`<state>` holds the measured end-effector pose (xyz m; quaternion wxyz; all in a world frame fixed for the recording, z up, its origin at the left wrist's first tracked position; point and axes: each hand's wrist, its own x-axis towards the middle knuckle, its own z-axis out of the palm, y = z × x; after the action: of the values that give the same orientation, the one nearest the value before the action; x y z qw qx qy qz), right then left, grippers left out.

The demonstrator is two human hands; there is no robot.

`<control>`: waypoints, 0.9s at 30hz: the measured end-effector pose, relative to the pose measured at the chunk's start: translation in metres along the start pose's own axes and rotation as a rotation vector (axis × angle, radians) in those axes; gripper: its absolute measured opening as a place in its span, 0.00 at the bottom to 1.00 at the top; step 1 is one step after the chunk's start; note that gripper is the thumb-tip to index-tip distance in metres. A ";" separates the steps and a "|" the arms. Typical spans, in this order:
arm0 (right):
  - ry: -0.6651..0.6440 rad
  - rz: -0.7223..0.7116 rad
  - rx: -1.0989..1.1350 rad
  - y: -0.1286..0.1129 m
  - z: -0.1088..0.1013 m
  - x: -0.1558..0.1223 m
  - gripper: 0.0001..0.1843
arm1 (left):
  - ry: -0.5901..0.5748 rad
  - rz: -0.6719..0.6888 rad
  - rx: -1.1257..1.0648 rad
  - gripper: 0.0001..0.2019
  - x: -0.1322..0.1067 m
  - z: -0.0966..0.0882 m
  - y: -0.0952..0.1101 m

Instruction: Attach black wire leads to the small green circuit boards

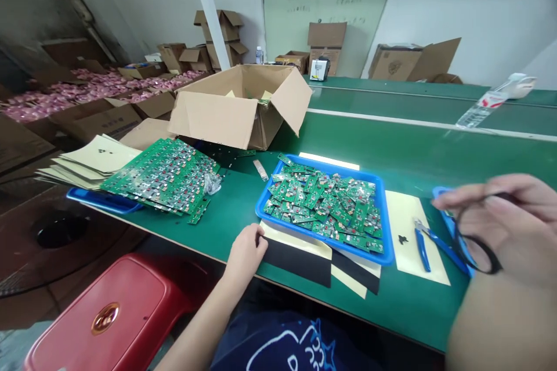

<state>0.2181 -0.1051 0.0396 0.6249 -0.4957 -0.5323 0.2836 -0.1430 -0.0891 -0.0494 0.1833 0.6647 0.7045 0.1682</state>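
My left hand (246, 252) rests on the table's front edge, fingers curled onto the corner of a black sheet (300, 261) that lies under a blue tray (389, 243) heaped with small green circuit boards (326, 203). My right hand (500, 223) is raised close to the camera at the right, slightly blurred, with a thin black elastic band (476, 249) looped around its fingers. Below it, blue-handled cutters (429, 237) lie on a cream sheet (407, 226).
A stack of green circuit panels (163, 177) sits on another blue tray (102, 202) at the left, beside cream sheets (93, 159). An open cardboard box (239, 107) stands behind. A plastic bottle (491, 101) lies far right. A red stool (108, 313) stands below the table.
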 end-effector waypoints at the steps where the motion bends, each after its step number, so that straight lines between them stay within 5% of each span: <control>1: 0.039 0.000 0.055 -0.019 0.026 0.015 0.04 | 0.013 0.007 0.027 0.09 -0.001 0.001 0.003; 4: -0.001 -0.052 0.122 -0.051 0.068 0.033 0.06 | 0.062 0.016 0.118 0.08 0.001 -0.011 0.004; 9: -0.109 -0.141 0.201 -0.051 0.072 0.029 0.06 | 0.321 0.216 0.365 0.09 0.027 -0.038 0.014; 12: -0.181 -0.195 0.191 -0.048 0.072 0.031 0.06 | 0.253 0.434 0.299 0.07 0.032 -0.030 0.033; 16: -0.296 -0.257 0.145 -0.047 0.072 0.034 0.08 | -0.050 0.761 0.169 0.07 -0.002 0.001 0.046; 20: -0.289 -0.269 0.115 -0.044 0.070 0.036 0.08 | -0.132 0.820 0.202 0.18 -0.031 0.020 0.035; 27: -0.312 -0.222 0.052 -0.042 0.072 0.039 0.05 | -0.090 0.749 0.335 0.24 -0.021 0.031 0.039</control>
<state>0.1529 -0.0622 0.0887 0.5750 -0.3675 -0.6666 0.2999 -0.0929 -0.1083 -0.0567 0.0293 0.9025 0.4228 0.0768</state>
